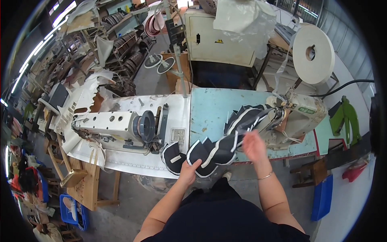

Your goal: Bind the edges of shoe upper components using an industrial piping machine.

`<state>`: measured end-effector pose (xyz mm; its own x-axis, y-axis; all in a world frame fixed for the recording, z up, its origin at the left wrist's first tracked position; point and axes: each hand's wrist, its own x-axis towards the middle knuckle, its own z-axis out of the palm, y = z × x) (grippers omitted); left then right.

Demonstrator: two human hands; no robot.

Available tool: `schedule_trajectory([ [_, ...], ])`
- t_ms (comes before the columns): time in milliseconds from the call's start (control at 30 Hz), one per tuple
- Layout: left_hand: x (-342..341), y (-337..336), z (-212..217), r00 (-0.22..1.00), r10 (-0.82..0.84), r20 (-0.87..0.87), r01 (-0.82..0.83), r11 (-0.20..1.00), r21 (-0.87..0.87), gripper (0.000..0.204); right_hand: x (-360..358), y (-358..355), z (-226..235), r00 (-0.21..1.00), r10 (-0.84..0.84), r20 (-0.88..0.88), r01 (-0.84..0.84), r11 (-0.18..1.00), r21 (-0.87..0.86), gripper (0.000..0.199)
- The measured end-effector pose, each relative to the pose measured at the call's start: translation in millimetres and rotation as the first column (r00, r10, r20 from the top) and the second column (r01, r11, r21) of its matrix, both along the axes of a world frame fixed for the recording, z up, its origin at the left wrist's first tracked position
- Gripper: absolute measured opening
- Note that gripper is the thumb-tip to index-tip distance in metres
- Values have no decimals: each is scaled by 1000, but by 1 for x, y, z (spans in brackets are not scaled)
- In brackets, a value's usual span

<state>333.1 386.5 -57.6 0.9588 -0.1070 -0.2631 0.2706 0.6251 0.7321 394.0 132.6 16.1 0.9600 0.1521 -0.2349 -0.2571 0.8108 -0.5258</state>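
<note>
A string of black curved pieces with white edging (221, 150) runs from the white table's front edge across to the machine on the right. My left hand (188, 171) pinches the near end of it, thumb on top of one black piece (197, 153). Over the string's right part is my right hand (253, 146), smeared by motion, so its fingers cannot be read. A heap of the same black pieces (246, 119) lies on the pale blue tabletop (209, 109) against the head of the right-hand machine (302, 117).
A white sewing machine (109, 123) with a dark handwheel stands at the left. Above the right machine hangs a large white tape reel (313, 55). Behind is a cream metal cabinet (221, 40). On the floor are a wooden stool (86, 181) and blue bins (322, 197).
</note>
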Motion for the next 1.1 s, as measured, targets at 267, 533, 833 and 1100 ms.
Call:
schedule_trajectory([
  [267,-14,-13,4,981,-188,52,175,964,198,31,-40,72,-71,993,94,69,70,-10,-997,66],
  [533,-31,-31,5,981,-189,31,149,857,492,32,-49,87,-96,988,-55,-147,-111,422,-900,39],
  [833,16,59,20,979,196,57,-204,942,267,33,-22,76,-80,988,-38,-150,-93,631,-770,35],
  [1100,11,52,-30,827,237,510,-562,333,757,46,-33,105,-65,995,-77,70,101,558,-824,37],
])
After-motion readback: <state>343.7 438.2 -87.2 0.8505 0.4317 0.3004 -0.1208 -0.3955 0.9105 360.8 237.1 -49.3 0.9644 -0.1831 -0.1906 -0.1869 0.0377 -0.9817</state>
